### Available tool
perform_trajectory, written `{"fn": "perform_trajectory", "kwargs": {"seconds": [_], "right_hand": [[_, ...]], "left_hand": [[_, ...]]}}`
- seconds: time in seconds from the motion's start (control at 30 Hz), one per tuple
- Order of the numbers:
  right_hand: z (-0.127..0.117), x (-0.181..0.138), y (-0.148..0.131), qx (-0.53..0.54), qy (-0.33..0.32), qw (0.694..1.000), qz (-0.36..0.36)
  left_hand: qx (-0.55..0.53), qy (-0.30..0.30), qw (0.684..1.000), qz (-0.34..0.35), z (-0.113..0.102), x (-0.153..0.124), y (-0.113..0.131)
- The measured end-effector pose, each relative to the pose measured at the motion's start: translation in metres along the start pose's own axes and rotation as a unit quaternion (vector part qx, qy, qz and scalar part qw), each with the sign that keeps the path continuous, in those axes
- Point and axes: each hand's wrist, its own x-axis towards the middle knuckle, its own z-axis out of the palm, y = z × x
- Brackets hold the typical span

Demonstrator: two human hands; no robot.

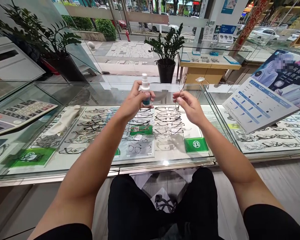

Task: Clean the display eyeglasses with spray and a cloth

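Observation:
My left hand point(140, 100) is wrapped around a small spray bottle point(145, 87) with a white nozzle and a blue lower part. The bottle is upright above the glass counter. To its right, my right hand point(188, 105) pinches a pair of thin-rimmed eyeglasses point(182, 83) between thumb and fingers. One lens stands up above the fingertips; much of the frame is hidden or too fine to make out. A gap separates the bottle from the eyeglasses. Rows of eyeglass frames point(168, 120) lie under the glass below both hands.
The glass display counter point(165, 163) spans in front of my knees. A printed sign point(267, 90) stands on it at right, and a calculator-like pad point(22, 115) lies at left. A white cloth point(65, 120) is near the pad. Beyond stands a potted plant point(166, 66).

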Motion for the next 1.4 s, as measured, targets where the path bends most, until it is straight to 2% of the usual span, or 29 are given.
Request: {"fn": "perform_trajectory", "kwargs": {"seconds": [0.17,0.3,0.47,0.67,1.23,1.3,1.4], "right_hand": [[0.002,-0.002,-0.011,0.099,-0.088,0.991,0.031],[0.003,-0.003,-0.018,0.134,-0.135,0.981,0.050],[0.004,-0.005,-0.022,0.162,-0.189,0.966,0.074],[0.006,-0.006,-0.027,0.187,-0.252,0.946,0.077],[0.007,-0.009,-0.033,0.244,-0.306,0.918,0.071],[0.007,-0.009,-0.032,0.243,-0.296,0.921,0.073],[0.005,-0.008,-0.029,0.235,-0.235,0.940,0.077]], "left_hand": [[-0.015,-0.083,0.996,-0.007,0.026,-0.016,0.004],[0.039,-0.068,0.997,0.006,0.036,-0.022,0.011],[-0.006,-0.108,0.993,-0.046,0.043,-0.026,0.009],[0.010,-0.096,0.993,-0.071,0.046,-0.029,-0.001],[0.028,-0.097,0.993,-0.058,0.052,-0.031,0.002],[0.023,-0.089,0.995,-0.049,0.053,-0.031,0.004],[0.031,-0.098,0.994,-0.040,0.054,-0.033,0.005]]}}
